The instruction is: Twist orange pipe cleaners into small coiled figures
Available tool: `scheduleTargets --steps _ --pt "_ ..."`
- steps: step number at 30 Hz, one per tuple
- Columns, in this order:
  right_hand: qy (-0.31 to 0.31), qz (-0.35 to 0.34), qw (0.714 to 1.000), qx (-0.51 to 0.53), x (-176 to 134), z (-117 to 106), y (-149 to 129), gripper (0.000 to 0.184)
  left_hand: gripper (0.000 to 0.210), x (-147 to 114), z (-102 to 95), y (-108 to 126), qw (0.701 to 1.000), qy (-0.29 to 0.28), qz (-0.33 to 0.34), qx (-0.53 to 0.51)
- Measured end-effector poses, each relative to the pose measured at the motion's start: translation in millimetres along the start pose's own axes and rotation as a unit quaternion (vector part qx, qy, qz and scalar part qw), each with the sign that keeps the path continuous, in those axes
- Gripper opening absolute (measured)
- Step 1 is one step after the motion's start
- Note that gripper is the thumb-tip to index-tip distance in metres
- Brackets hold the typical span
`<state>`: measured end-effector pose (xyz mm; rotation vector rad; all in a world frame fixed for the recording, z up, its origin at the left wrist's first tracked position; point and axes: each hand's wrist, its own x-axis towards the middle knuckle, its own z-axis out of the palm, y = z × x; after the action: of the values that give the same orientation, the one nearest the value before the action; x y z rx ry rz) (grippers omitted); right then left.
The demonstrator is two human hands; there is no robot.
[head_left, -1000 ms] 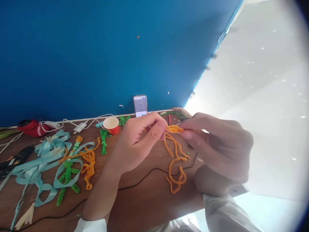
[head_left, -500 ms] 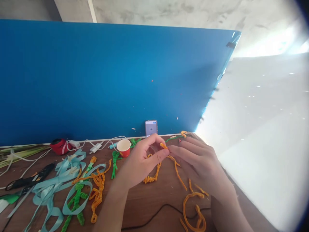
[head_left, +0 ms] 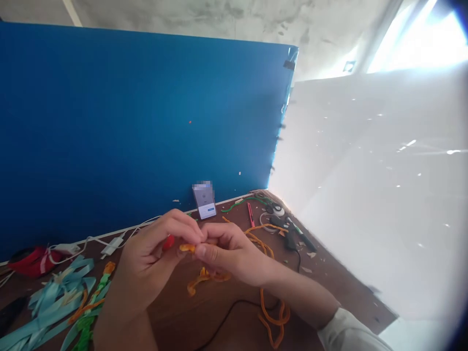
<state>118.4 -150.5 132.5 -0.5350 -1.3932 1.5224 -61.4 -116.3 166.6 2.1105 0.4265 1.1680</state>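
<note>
Both hands meet over the brown table, fingertips touching around an orange fuzzy pipe cleaner (head_left: 187,248). My left hand (head_left: 149,263) is closed in a pinch at the short bent end of it. Thumb and fingers of my right hand (head_left: 232,251) pinch together just beside that end, hiding part of the strand. A twisted orange piece (head_left: 199,282) shows below the fingers; whether it joins the held strand I cannot tell. Loose orange pipe cleaners (head_left: 280,319) lie in curls under and beyond my right forearm. The red cup (head_left: 168,242) is mostly hidden behind my left hand.
A phone (head_left: 205,204) leans on the blue panel (head_left: 146,122). At the right lie a pink-red cutter-like tool (head_left: 250,214) and a black glue gun (head_left: 288,236) with its cord. Light blue ribbon (head_left: 54,297), a green twisted figure (head_left: 86,326) and a white charger (head_left: 111,247) are at the left.
The view has turned right, bringing the glue gun and pink-red tool into sight. My right hand has turned, its thumb now showing, and both hands are closer together on the orange pipe cleaner.
</note>
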Motion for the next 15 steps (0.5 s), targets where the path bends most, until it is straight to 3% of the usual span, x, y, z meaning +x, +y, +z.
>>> scheduleTargets --steps 4,7,9,11,13,15 --pt "-0.014 0.019 0.999 0.027 0 -8 -2 0.028 0.015 5 0.9 -3 0.992 0.017 -0.118 0.031" --pt "-0.015 -0.058 0.990 -0.128 -3 -15 -7 0.023 0.027 8 -2.4 -9 0.978 -0.015 -0.203 0.042" --pt "-0.023 -0.149 0.941 -0.303 -5 -19 -11 0.018 0.029 8 -5.5 -13 0.968 -0.075 -0.240 0.023" --pt "-0.035 -0.223 0.864 -0.449 -5 -23 -13 0.017 0.033 8 -8.3 -17 0.955 -0.142 -0.262 0.003" --pt "-0.041 -0.267 0.802 -0.533 -5 -25 -14 0.020 0.036 7 -10.2 -20 0.947 -0.177 -0.269 -0.011" --pt "-0.031 -0.298 0.758 -0.579 -3 -26 -12 0.023 0.036 7 -11.3 -23 0.945 -0.183 -0.269 -0.027"
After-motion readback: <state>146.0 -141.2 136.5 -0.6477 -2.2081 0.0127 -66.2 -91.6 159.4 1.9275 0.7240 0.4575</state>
